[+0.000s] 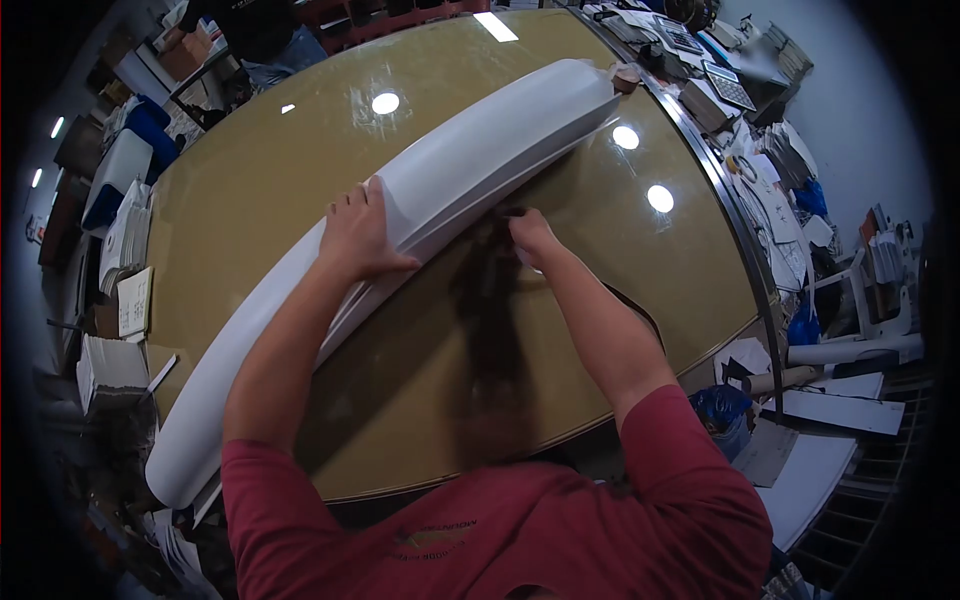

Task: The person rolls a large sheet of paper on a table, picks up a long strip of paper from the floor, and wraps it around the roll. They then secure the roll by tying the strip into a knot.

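A long white roll of sheet material [480,140] lies diagonally on the shiny tan table [260,200], its loose edge on the side facing me. My left hand [358,235] rests on the middle of the roll, fingers laid over the top and thumb stretched toward the loose edge. Just off the roll's near side, my right hand [532,240] is closed, with a small dark tip showing beyond the fingers and something pale beneath them. What it holds is mostly hidden. A thin dark cord or strip [635,300] curves past the right forearm.
At the right, a metal-edged ledge [715,180] borders the table, with papers, a calculator [730,85] and tape [740,168] beyond. Paper stacks [112,372] stand along the left edge. A person in dark clothing [265,40] is at the far left.
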Demonstrator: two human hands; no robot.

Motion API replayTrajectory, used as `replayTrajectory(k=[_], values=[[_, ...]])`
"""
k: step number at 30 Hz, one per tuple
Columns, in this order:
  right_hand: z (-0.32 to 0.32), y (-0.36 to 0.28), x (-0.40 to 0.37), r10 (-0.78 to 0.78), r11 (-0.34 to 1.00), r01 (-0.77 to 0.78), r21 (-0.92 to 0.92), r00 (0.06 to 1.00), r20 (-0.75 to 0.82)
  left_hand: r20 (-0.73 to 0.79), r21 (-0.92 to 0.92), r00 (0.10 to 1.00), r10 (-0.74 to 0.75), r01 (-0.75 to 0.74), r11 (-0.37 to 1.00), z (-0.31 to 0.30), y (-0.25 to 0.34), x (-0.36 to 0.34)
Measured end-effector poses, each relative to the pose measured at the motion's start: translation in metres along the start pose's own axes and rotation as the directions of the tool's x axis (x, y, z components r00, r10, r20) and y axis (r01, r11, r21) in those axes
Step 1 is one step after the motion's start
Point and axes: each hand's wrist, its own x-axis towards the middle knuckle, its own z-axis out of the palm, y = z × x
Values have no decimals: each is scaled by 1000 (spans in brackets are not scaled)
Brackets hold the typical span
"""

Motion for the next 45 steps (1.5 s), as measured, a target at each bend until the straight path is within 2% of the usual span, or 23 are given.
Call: replayTrajectory(k=[1,2,4,6,8,10,12,15,16,17,18,20,21,23,25,26,28,32,34,38,40,44,45], values=[[-2,10,4,-96,995,96,14,995,29,-31,56,999,-16,18,998,0,14,-10],[-2,3,-13,-93,996,93,8,995,31,-64,110,997,-30,37,993,3,27,-18],[0,-31,-76,-16,960,-19,280,992,123,-138,158,990,-20,42,986,16,46,-33],[-13,-31,-94,3,944,-73,321,977,214,-214,208,977,-3,48,977,35,60,-47],[-27,-30,-108,11,923,-126,364,953,301,-381,391,920,90,72,918,59,72,-57],[-35,-29,-122,-8,824,-271,497,872,489,-420,465,899,127,92,881,79,81,-65],[-31,-37,-135,-10,843,-241,481,886,463,-459,536,874,162,127,835,86,91,-77],[-24,-32,-133,40,914,-181,364,931,364,-435,483,882,182,58,874,70,101,-93],[-21,-30,-131,94,951,-167,262,958,269,-386,429,891,239,-56,902,58,101,-97],[-20,-30,-131,85,954,-159,254,957,279,-341,364,892,298,-167,916,44,99,-100],[-19,-30,-132,122,959,-172,227,968,218,-351,365,891,287,-152,918,27,93,-94],[-12,-32,-134,149,965,-179,192,976,161,-110,-151,973,202,-217,964,-6,71,-61],[-7,-34,-136,146,961,-164,223,985,93,-427,-180,881,205,-305,935,4,48,-38],[0,-43,-140,139,958,-140,252,990,22,-346,-381,938,-25,-116,917,18,12,16],[3,-53,-143,224,961,-221,163,975,2,120,-631,975,-190,222,744,48,-25,72],[3,-48,-138,221,962,-217,164,975,-5,117,-633,976,-183,215,743,60,-31,86],[1,-39,-123,182,972,-180,150,983,4,88,-471,989,118,-63,880,76,-37,117],[11,-34,-119,169,961,-149,231,983,-69,239,-545,907,345,-169,821,100,-17,177],[21,-23,-109,-19,913,91,398,983,-182,412,-536,907,85,165,828,97,-1,187],[22,-27,-109,-68,859,146,491,982,-174,352,-555,887,300,-60,830,146,-9,209],[23,-28,-112,-49,857,102,505,992,-118,336,-694,887,317,6,720,124,-5,190],[7,-40,-106,118,833,-90,546,993,-17,282,-707,923,263,14,707,134,-7,186],[1,-46,-101,131,789,-113,604,991,14,326,-774,912,247,108,623,127,-4,179]])
